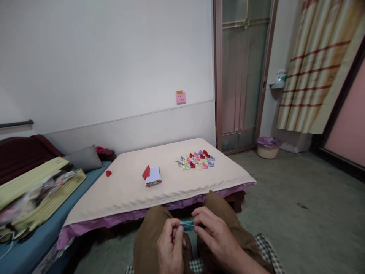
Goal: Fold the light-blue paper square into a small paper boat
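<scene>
A small piece of folded teal paper (187, 226) is stretched between my two hands, just above my knees. My left hand (172, 243) pinches its left end between thumb and fingers. At the right end, the fingers of my right hand (212, 230) are closed on the same paper. Beyond my knees, a stack of square paper sheets (154, 175) lies on the cloth-covered table (125, 194), with a red sheet (146, 172) sticking out at its left. To the right of the stack, several small folded paper pieces (196, 160) in mixed colours are spread in a cluster.
One small red object (108, 173) lies near the table's left side. A blue-covered seat (94, 171) at the left holds a grey pillow (85, 158) and an open yellow-green case (65, 186). On the floor at right stands a lined bin (268, 148). A pink note (180, 98) hangs on the wall.
</scene>
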Available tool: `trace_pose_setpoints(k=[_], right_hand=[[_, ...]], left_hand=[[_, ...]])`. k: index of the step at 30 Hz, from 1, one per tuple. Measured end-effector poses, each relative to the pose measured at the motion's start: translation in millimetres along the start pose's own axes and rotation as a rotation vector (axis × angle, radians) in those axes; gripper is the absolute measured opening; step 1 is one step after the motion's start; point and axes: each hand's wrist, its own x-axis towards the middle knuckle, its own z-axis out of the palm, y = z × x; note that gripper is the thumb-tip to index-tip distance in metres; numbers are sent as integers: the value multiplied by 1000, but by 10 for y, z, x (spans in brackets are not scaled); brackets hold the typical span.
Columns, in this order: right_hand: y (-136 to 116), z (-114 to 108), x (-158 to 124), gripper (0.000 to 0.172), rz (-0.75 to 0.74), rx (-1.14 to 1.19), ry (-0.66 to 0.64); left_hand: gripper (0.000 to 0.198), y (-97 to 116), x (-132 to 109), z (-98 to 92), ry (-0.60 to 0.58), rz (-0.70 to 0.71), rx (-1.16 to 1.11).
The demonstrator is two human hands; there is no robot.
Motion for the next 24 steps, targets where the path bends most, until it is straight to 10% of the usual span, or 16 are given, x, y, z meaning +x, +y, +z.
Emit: trace_pose_setpoints(k=[5, 9, 24], right_hand=[[24, -101, 33, 14, 94, 260, -94], [90, -138, 66, 15, 170, 486, -206], [218, -49, 21, 17, 403, 812, -192]], left_hand=[[24, 80, 107, -146, -222, 91, -10], [26, 126, 165, -157, -409, -106, -299], [23, -86, 96, -71, -536, -458, -707]])
